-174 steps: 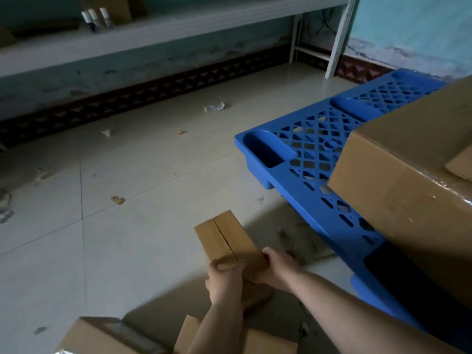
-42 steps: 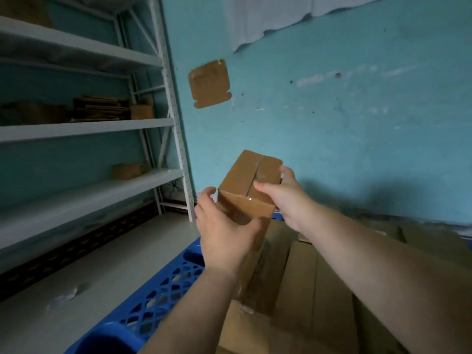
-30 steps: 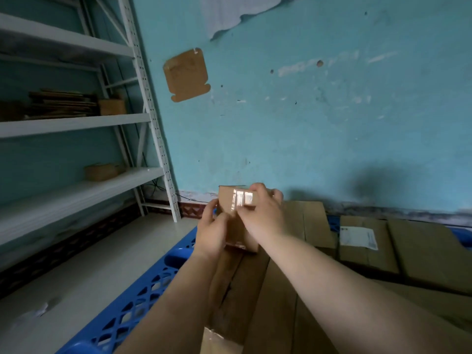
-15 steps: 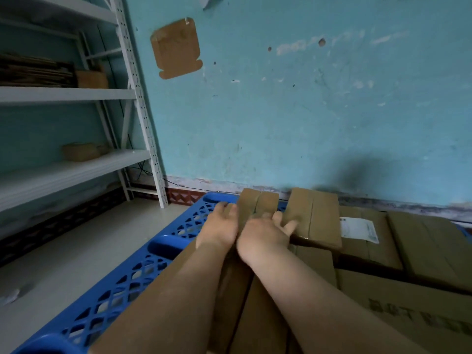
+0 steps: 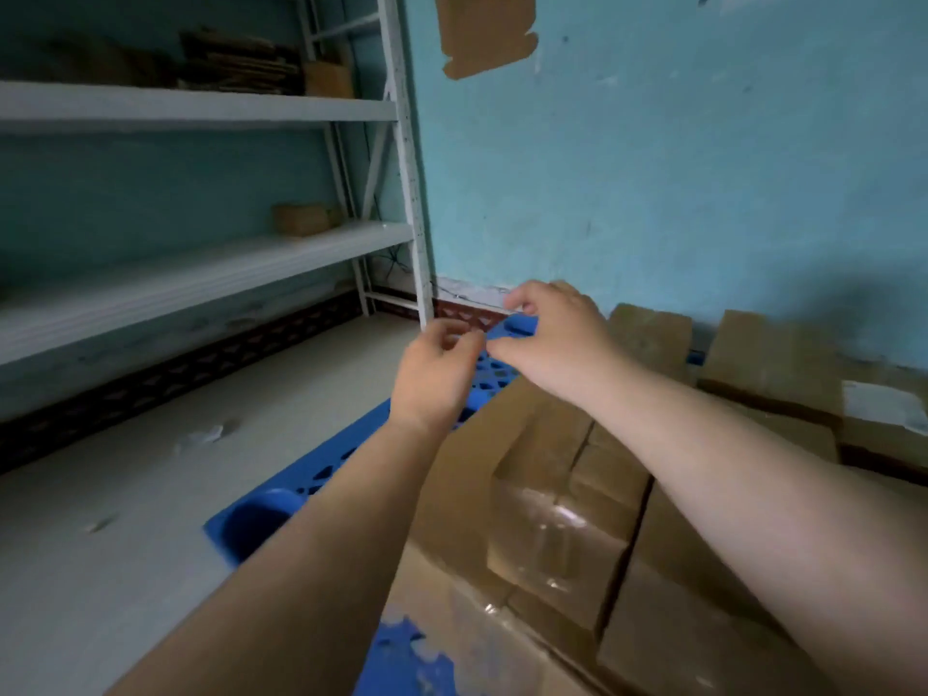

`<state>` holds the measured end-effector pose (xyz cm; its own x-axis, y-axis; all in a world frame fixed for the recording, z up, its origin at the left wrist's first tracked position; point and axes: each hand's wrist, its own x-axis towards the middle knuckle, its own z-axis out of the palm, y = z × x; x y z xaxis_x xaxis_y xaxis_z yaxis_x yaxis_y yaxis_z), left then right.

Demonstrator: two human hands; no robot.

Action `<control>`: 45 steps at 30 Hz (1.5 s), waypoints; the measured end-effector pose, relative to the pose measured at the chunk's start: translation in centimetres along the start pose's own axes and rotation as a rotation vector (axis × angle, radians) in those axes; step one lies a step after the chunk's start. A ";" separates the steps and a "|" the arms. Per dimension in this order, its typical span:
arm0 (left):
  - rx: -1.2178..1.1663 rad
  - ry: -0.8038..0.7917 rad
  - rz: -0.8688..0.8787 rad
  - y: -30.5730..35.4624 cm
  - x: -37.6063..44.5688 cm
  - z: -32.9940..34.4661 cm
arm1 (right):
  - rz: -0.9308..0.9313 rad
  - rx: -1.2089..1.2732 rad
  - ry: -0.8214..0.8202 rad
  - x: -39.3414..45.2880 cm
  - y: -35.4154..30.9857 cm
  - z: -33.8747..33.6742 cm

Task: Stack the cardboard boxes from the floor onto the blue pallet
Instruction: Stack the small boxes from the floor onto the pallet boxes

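Turquoise wall (image 5: 703, 168) and white metal shelving (image 5: 201, 110) bound the work area; pale floor (image 5: 125, 494) runs beneath the shelving.

Fingers (image 5: 454, 334) of the left hand (image 5: 434, 374) are loosely curled and hold nothing. Fingers (image 5: 517, 298) of the right hand (image 5: 557, 334) are likewise curled inward, empty, with the thumb extended toward the left hand. Both hands hover close together, tips nearly meeting, above the far end of the blue pallet (image 5: 261, 514). Both bare forearms extend back toward the viewer, the right one crossing over the boxes.

Cardboard boxes (image 5: 552, 494) sit on the blue pallet, directly below and right of the hands. The nearest large box carries clear tape across its top seam. Smaller boxes (image 5: 653, 339) rest farther back against the wall, one bearing a white label (image 5: 884, 406). Neither hand touches any box.

Flattened cardboard (image 5: 241, 62) and a small box lie on the upper shelf. A brown cardboard patch (image 5: 484, 30) is fixed to the wall.
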<state>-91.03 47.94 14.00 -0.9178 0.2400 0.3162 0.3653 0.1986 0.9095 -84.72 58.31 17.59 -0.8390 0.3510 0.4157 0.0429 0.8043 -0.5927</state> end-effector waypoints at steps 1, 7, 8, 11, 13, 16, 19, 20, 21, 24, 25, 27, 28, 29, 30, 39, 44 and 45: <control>-0.001 0.070 -0.018 -1.0 -1.0 -2.4 | -0.067 0.023 -0.023 -0.5 -1.9 1.5; 0.047 0.348 -0.228 -7.5 -10.7 -16.6 | -0.270 0.165 -0.279 -8.8 -12.6 11.9; 0.077 0.380 -0.265 -8.8 -12.9 -18.8 | -0.287 0.195 -0.330 -10.9 -13.9 13.6; 0.218 0.480 -0.394 -12.7 -20.0 -24.9 | -0.282 0.246 -0.540 -17.3 -16.6 18.8; 0.301 0.557 -0.525 -15.4 -24.9 -28.3 | -0.258 0.256 -0.722 -21.6 -17.9 22.5; 0.363 0.653 -0.768 -19.3 -32.0 -32.1 | -0.231 0.223 -0.972 -27.9 -19.5 27.6; 0.407 0.781 -0.979 -22.1 -39.3 -35.0 | -0.189 0.205 -1.201 -33.5 -21.1 31.9; 0.435 0.830 -1.042 -22.8 -41.7 -35.9 | -0.170 0.204 -1.266 -35.2 -21.6 33.1; 0.465 0.878 -1.112 -23.4 -44.0 -36.6 | -0.148 0.202 -1.319 -36.9 -22.1 34.2; 0.454 1.076 -1.293 -24.4 -49.3 -37.4 | -0.042 0.199 -1.406 -41.4 -22.8 36.7; 0.408 1.133 -1.330 -24.6 -50.5 -37.3 | -0.004 0.200 -1.423 -42.9 -22.8 37.3; 0.221 1.196 -1.372 -25.3 -52.2 -36.7 | 0.035 0.171 -1.457 -45.7 -22.5 38.1; 0.087 1.213 -1.379 -25.6 -52.6 -36.2 | 0.040 0.151 -1.474 -46.8 -22.4 38.3; -0.046 1.217 -1.388 -25.9 -52.8 -35.6 | 0.042 0.139 -1.489 -47.7 -22.3 38.5; -0.164 1.212 -1.388 -26.0 -52.8 -35.1 | 0.043 0.134 -1.496 -48.4 -22.2 38.6; -0.218 1.171 -1.022 -24.6 -48.2 -34.7 | 0.149 0.351 -1.308 -44.0 -22.5 37.4; -0.251 1.113 -0.754 -20.4 -41.2 -36.0 | 0.100 0.550 -1.124 -36.6 -25.1 34.5; -0.259 1.080 -0.693 -19.2 -39.3 -36.2 | 0.084 0.597 -1.068 -34.9 -25.5 33.6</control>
<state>-67.64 0.33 -6.16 -0.6067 -0.7402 -0.2899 -0.1595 -0.2440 0.9566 -74.79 9.48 -4.99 -0.8807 -0.4040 -0.2473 0.0990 0.3536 -0.9302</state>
